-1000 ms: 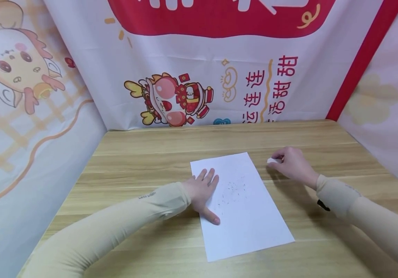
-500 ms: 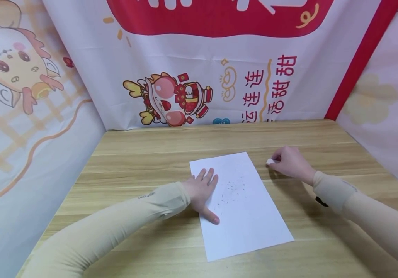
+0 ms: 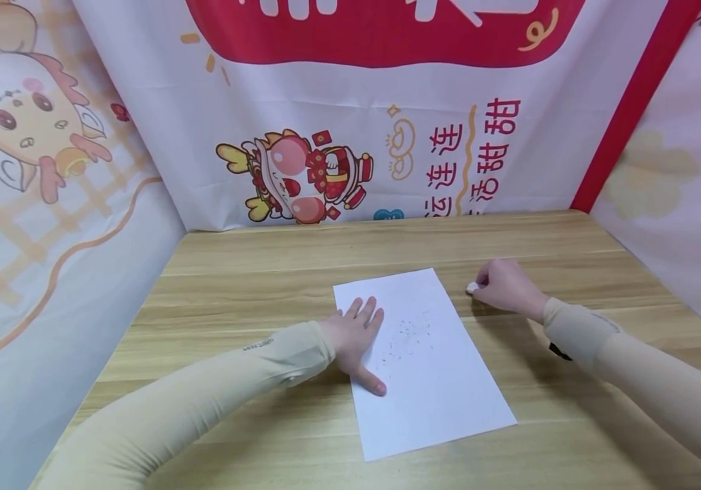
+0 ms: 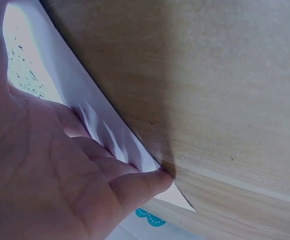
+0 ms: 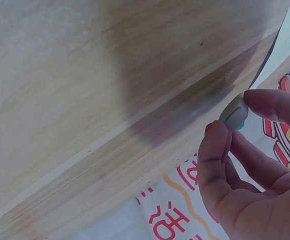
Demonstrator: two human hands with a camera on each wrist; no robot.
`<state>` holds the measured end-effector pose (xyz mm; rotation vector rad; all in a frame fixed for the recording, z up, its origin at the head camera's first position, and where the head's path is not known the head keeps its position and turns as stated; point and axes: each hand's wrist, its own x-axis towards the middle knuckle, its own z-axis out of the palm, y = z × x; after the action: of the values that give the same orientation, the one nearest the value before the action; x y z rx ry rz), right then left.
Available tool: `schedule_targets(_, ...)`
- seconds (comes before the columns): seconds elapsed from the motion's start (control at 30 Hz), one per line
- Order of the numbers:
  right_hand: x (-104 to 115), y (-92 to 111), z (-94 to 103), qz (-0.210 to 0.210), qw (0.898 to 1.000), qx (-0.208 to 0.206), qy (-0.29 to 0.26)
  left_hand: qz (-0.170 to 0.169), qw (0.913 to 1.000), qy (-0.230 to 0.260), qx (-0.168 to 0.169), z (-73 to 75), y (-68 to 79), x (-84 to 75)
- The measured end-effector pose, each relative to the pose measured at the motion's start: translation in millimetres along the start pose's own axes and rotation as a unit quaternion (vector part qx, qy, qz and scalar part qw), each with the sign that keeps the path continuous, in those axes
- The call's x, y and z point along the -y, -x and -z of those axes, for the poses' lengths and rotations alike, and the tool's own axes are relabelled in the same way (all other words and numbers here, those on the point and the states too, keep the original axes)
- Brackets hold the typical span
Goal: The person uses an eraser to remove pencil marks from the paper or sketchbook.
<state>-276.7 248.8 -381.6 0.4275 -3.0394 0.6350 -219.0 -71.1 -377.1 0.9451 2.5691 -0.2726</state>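
Observation:
A sheet of white paper (image 3: pixel 436 395) lies on the wooden table, with small dark specks (image 3: pixel 410 332) scattered over its middle. My left hand (image 3: pixel 355 340) rests spread on the paper's left side, fingers straight and thumb pointing toward the near side. Just beyond the paper's right edge, my right hand (image 3: pixel 506 286) pinches a small white eraser (image 5: pixel 234 112) between thumb and fingers. In the right wrist view the eraser shows a greyish mark on its side. The paper's corner (image 4: pixel 177 199) appears past the little finger in the left wrist view.
The wooden table (image 3: pixel 234 272) reaches back to a printed cloth (image 3: pixel 326 88) with a cartoon figure and red characters. More printed cloth hangs at the left (image 3: pixel 50 224) and right (image 3: pixel 669 177) sides.
My right hand has shifted slightly left, toward the paper, with the eraser still pinched. The left hand and the paper keep their places.

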Motion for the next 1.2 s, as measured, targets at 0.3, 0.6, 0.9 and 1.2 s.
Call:
schedule_targets(0.3,1.4,0.2,-1.2,-0.023,1.0,0.003,-0.004,0.001,1.0,0.001,-0.001,0.4,0.3,-1.5)
schedule_targets(0.6,5.7,-1.0,-2.0,-0.034,0.999,0.001,-0.003,0.002,1.0,0.001,-0.001,0.0,0.4,-1.3)
schedule_targets(0.9,2.9,-3.4,-5.7,-0.036,0.999,-0.011,0.008,0.001,1.0,0.003,0.0,-0.5,0.7,-1.8)
schedule_targets(1.2,2.1,-5.6,-6.3,-0.034,0.999,0.004,0.018,0.001,1.0,0.002,-0.001,0.9,1.0,-1.3)
